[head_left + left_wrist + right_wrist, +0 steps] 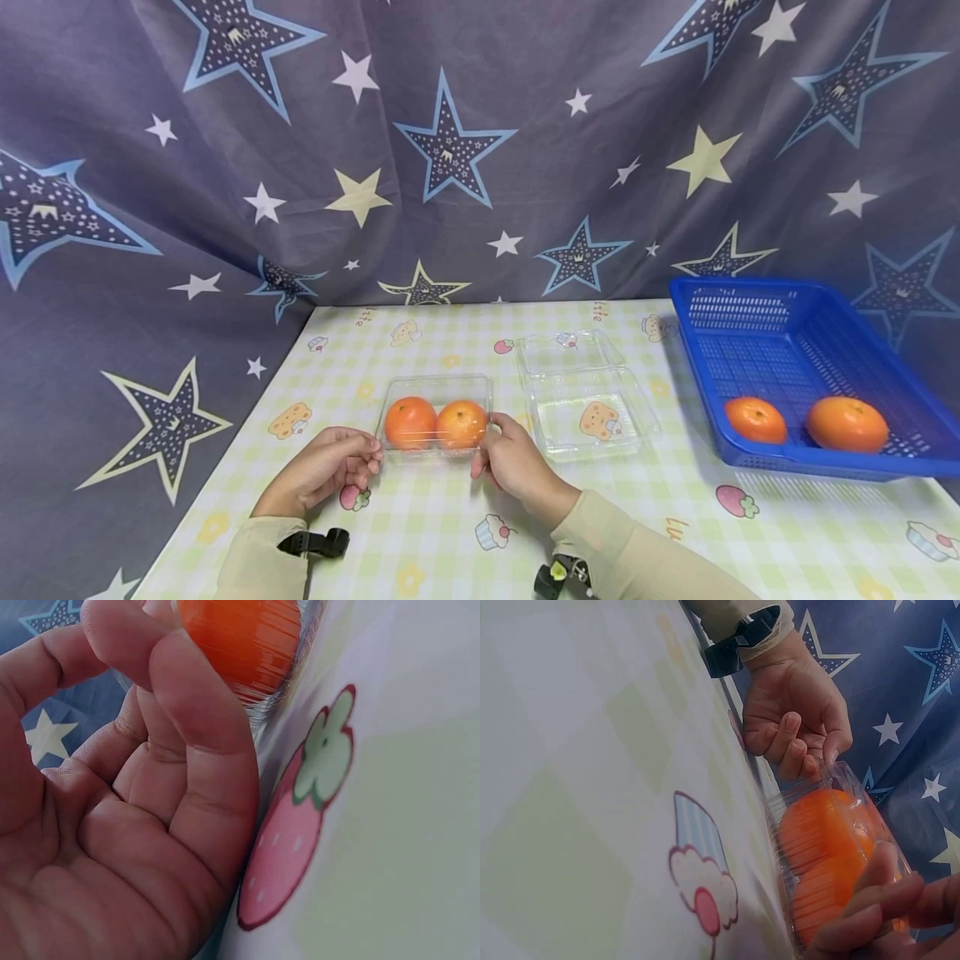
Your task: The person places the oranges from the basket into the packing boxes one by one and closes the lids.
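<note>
A lidded clear plastic clamshell box with two oranges side by side in it sits on the table in the head view. My left hand pinches its near left corner between thumb and fingertips, which the right wrist view shows from the side. At the opposite end, my right hand holds the right edge, thumb on top and fingers curled below. Behind the ribbed plastic, an orange shows just past the fingers in the left wrist view. Both oranges appear between the two hands in the right wrist view.
A second clear clamshell box lies open to the right, its lid folded back. Farther right stands a blue plastic basket holding two oranges. A checked, printed cloth covers the table; a star-patterned curtain hangs behind.
</note>
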Available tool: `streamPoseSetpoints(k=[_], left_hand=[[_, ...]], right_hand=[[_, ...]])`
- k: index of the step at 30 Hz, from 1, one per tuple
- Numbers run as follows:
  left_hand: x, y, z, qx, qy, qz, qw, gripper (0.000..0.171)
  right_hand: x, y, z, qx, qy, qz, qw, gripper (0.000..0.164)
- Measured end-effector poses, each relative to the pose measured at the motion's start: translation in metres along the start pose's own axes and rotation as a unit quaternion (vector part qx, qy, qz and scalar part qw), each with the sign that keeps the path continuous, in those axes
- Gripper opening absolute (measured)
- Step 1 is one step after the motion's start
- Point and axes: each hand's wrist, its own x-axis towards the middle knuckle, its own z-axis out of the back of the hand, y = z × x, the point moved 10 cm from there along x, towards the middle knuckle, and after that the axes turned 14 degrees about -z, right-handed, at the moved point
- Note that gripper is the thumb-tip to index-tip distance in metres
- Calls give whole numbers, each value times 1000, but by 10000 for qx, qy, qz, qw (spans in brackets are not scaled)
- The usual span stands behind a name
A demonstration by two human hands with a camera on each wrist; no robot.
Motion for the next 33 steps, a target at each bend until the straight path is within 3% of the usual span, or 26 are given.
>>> streamPoseSetpoints(k=[33], left_hand=[[0, -2, -1, 19, 57, -89, 9999, 21]], right_hand=[[1, -2, 0, 69, -4, 13, 10000, 68]])
